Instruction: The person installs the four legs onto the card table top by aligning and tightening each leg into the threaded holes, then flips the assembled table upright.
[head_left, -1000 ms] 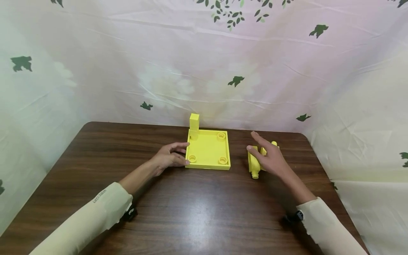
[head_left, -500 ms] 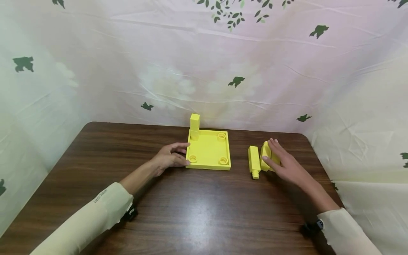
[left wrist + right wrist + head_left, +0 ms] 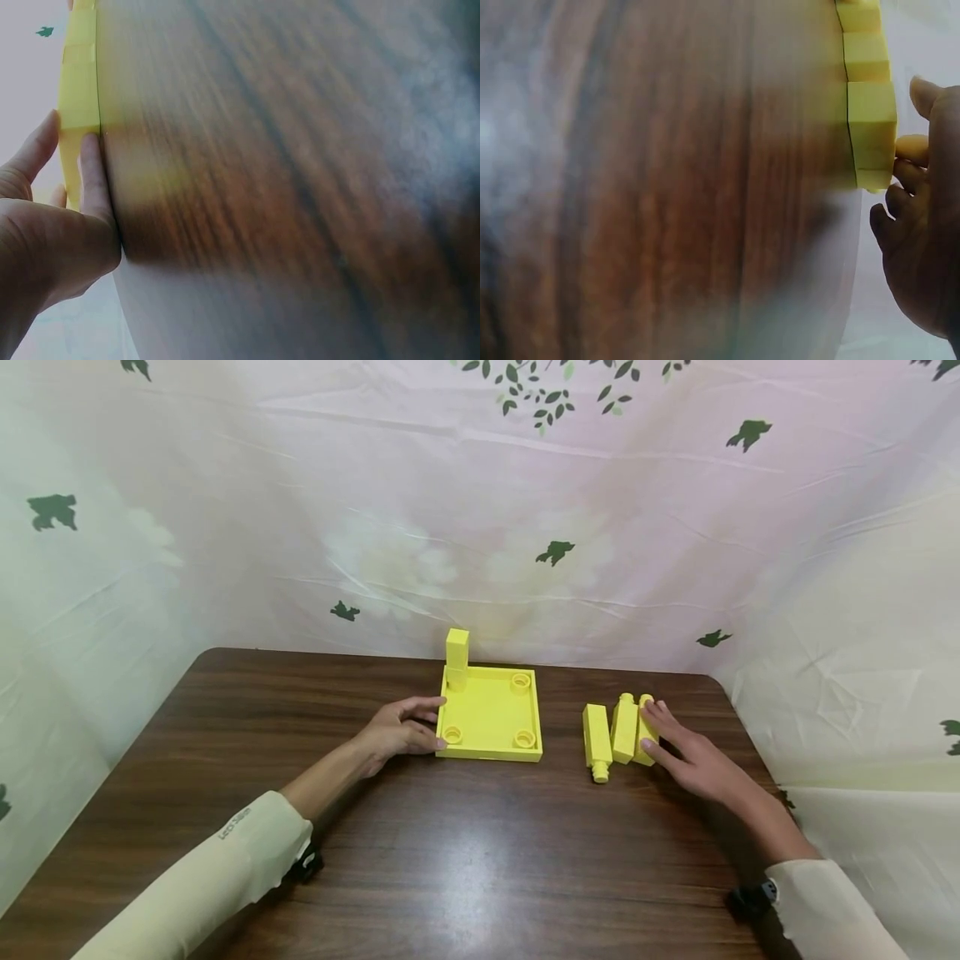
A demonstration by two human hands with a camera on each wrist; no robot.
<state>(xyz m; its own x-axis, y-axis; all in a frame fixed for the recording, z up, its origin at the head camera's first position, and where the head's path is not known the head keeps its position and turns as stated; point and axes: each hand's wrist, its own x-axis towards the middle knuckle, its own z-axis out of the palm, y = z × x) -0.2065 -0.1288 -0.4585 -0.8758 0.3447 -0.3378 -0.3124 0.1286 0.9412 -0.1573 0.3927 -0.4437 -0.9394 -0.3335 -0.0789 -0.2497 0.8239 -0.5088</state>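
A shallow yellow square tray [image 3: 491,710] with round sockets in its corners lies on the table, and a square yellow post [image 3: 457,652] stands upright at its back left corner. My left hand [image 3: 397,727] rests at the tray's left side, with the thumb by the near corner and fingertips at the rim. To the right lie three yellow square posts with round knobbed ends: the left post [image 3: 597,735], the middle post [image 3: 624,731] and the right post [image 3: 643,739]. My right hand [image 3: 693,760] is beside the right post, its fingers partly over it; firm contact is unclear.
The dark wooden table [image 3: 465,843] reaches to a patterned cloth [image 3: 480,527] hanging at its back and sides. A dark band with a small device [image 3: 306,864] sits at the left wrist; another device [image 3: 753,897] is at the right wrist.
My right hand has moved right, from over the left post past the middle one to beside the right one. All three posts now show side by side. The left hand and tray stay put.
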